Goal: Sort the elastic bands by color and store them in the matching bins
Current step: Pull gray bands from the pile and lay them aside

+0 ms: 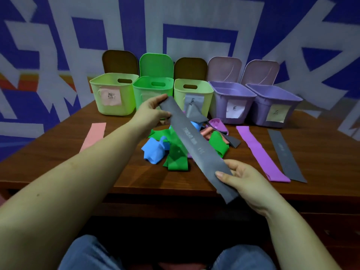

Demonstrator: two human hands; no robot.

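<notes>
A: Hands?
B: Right hand (245, 182) lower right, fingers pinching the near end of the grey band (194, 141). Left hand (152, 112) centre, fingers clamped on its far end. Band taut, above the worktop (58, 162).
A: Behind?
B: Mixed band pile (171, 151) mid-frame, five open bins (233, 100) along the back.

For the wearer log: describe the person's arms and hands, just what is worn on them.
Both forearms are bare up to the frame edge, no sleeves showing. The left hand and right hand wear no gloves, and no rings, watch or bracelets show. Fingernails look short and unpainted.
</notes>
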